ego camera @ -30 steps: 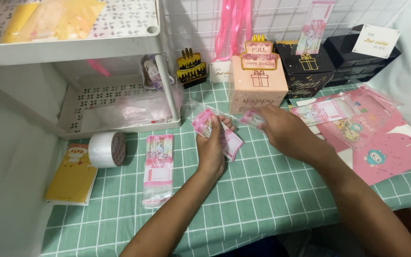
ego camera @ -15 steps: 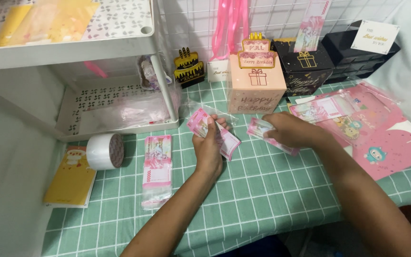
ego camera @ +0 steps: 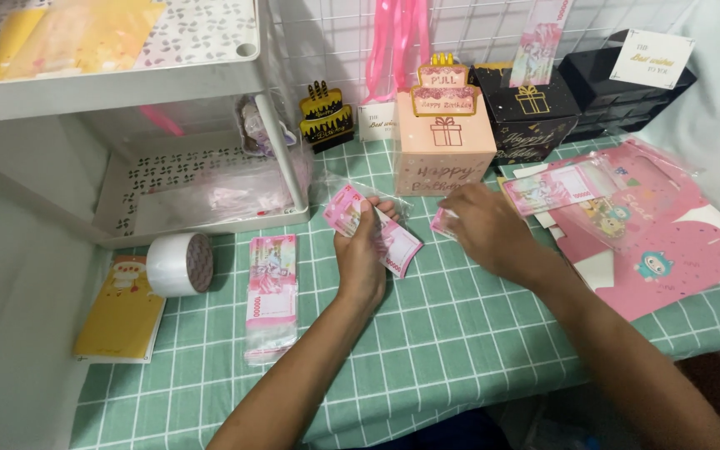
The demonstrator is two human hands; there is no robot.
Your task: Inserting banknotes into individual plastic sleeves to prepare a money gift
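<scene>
A green tablecloth with a white grid (ego camera: 427, 350) covers the work surface. At ten o'clock stands a white plastic shelf rack (ego camera: 127, 83), its lower perforated tray holding clear film. At three o'clock lies a large pink cardboard sheet printed with cartoon figures (ego camera: 668, 258), and on its upper left part rests a clear sleeve holding a pink banknote (ego camera: 556, 187). At twelve o'clock sits a peach cardboard gift box with a cake-shaped topper (ego camera: 443, 142); just beside it at one o'clock is a black gift box with gold print (ego camera: 527, 112).

At eight o'clock a yellow printed card (ego camera: 122, 312) lies flat, and just above it a roll of clear tape (ego camera: 178, 264) lies on its side. Between the tape and the middle of the cloth lies a stack of pink banknotes in a clear wrapper (ego camera: 271, 296).

Near the centre, the left hand (ego camera: 362, 258) is closed around a fanned bundle of pink banknotes (ego camera: 372, 229), thumb on top and fingers curled underneath, lifted just over the cloth at about eleven o'clock from centre. The right hand (ego camera: 489, 233), just beside it at one o'clock, pinches a single folded pink banknote (ego camera: 442, 223) between thumb and fingertips; the two hands are near each other but apart.
</scene>
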